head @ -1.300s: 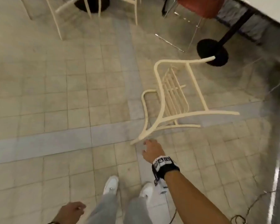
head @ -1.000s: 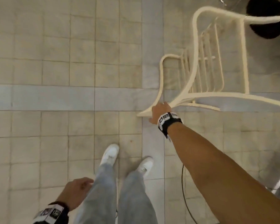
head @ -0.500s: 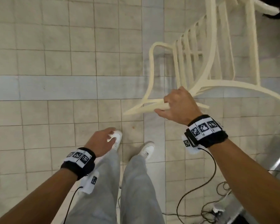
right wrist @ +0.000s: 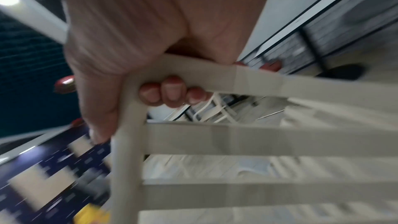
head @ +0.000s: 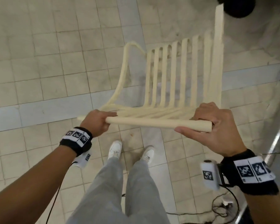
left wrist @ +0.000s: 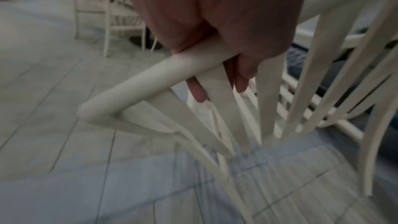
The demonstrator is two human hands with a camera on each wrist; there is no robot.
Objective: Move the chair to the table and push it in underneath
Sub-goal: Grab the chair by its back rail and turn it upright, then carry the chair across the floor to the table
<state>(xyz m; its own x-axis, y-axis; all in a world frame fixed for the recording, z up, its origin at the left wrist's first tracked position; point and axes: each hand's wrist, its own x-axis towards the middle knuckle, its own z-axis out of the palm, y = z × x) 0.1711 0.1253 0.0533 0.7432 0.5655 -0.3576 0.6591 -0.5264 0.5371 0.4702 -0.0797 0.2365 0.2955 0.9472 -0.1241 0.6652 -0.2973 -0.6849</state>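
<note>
Chair (head: 181,78): cream, slatted, in front of the person over the tiled floor (head: 39,46), back rail (head: 152,123) nearest the body. Whether its legs touch the floor cannot be told. Left hand (head: 95,122) wraps the left end of the rail; left wrist view shows fingers (left wrist: 197,91) curled under it between the slats. Right hand (head: 217,126) closes on the right end, fingertips (right wrist: 170,91) tucked under the rail at the corner. Both grips are clamped on the chair, neither spread.

Black round base (head: 236,7) at the top right edge, probably the worktop's pedestal; the worktop itself is not seen from the head. Cables (head: 223,206) lie on the floor at lower right, near the feet.

Risks, judged:
- Legs could strike the pedestal when pushed in, if the chair goes in off-centre.
- Foot or chair leg could snag the cables during the carry.
- The smooth round rail could roll in the grips, swinging the chair down.
</note>
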